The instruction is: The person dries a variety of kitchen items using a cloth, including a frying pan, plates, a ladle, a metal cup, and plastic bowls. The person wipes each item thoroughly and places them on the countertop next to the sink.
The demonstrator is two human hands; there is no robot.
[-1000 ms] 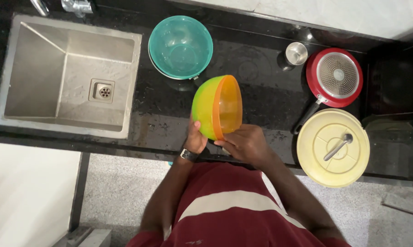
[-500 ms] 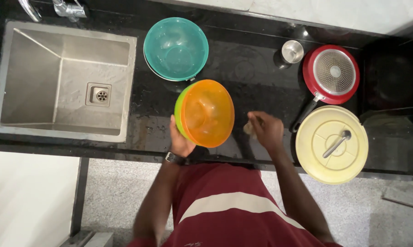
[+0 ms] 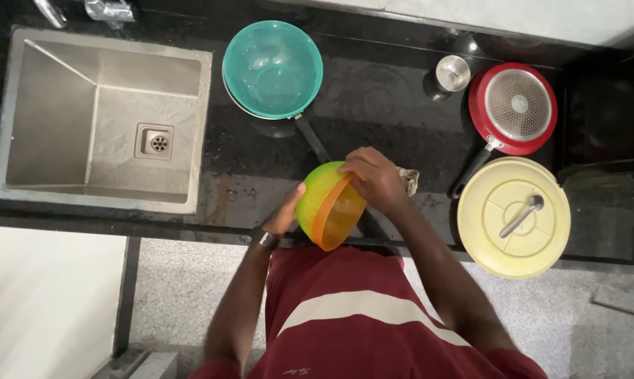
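Note:
I hold a stack of plastic bowls, orange inside green point(image 3: 329, 205), tilted on its side over the front edge of the black counter point(image 3: 387, 98). My left hand point(image 3: 285, 214) supports its left side from below. On its upper rim rests my right hand point(image 3: 373, 177), with a small grey cloth point(image 3: 409, 180) showing just past the fingers. A teal bowl point(image 3: 273, 67) sits on a pan further back, and the pan's dark handle point(image 3: 311, 137) points toward me.
A steel sink point(image 3: 99, 119) fills the left of the counter. A small steel cup point(image 3: 452, 72), a red frying pan point(image 3: 513, 107) and a pale yellow lidded container with a spoon on it point(image 3: 513, 216) stand to the right.
The orange and green bowls turned from facing up to lying tilted on their side. My right hand came back from the counter onto the bowls' rim.

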